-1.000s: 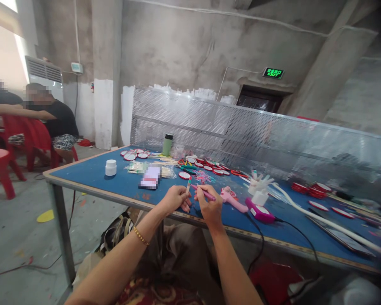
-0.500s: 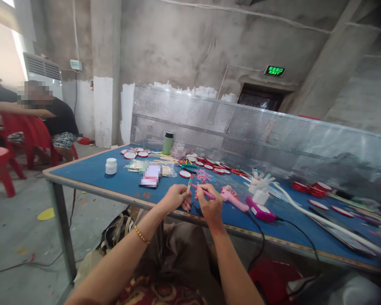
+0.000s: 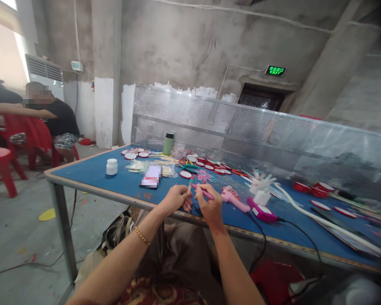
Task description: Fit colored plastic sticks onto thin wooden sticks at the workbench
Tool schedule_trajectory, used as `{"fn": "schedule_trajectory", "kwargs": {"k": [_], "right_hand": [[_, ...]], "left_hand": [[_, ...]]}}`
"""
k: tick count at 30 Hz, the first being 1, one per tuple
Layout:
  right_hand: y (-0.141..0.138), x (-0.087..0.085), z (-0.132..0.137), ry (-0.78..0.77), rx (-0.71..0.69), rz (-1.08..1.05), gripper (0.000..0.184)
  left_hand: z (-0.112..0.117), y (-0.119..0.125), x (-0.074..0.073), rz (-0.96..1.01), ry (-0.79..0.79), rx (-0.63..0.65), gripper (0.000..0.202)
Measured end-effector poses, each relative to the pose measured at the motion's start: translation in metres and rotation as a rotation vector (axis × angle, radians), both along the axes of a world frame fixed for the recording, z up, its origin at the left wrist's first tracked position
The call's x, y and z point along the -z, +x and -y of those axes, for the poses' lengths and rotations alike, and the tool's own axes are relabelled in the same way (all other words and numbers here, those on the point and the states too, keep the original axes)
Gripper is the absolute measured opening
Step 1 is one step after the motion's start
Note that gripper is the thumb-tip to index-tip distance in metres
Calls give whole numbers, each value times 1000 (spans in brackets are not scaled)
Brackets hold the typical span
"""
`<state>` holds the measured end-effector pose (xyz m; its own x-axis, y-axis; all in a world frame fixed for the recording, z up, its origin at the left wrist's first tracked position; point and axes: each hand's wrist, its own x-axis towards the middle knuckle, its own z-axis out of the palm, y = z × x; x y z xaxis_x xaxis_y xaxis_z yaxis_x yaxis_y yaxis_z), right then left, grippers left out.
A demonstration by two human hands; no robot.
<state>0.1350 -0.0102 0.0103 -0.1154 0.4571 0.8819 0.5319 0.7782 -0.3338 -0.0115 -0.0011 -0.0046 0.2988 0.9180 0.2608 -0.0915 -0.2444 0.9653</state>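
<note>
My left hand is closed on a thin pale stick with red and green bands near its upper end. The stick is held upright just over the table's front edge. In my right hand is a magenta pen, gripped in a writing hold. Its tip points left and meets or nearly meets the stick; I cannot tell which. Behind my hands lie a round red-rimmed disc and a heap of small pink and blue pieces.
On the blue table stand a white jar, a phone and a green bottle. A pink glue gun, a purple box with cables and white cups are at right. A perforated metal screen backs the table.
Both hands keep the same hold on stick and pen, with hardly any movement. The whole view has shifted very slightly.
</note>
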Motion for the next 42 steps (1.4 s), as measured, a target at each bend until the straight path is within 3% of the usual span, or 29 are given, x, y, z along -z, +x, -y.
{"fn": "schedule_trajectory", "kwargs": {"k": [42], "right_hand": [[-2, -1, -4, 14, -39, 7, 16]], "left_hand": [[-5, 0, 5, -4, 44, 2, 16]]}}
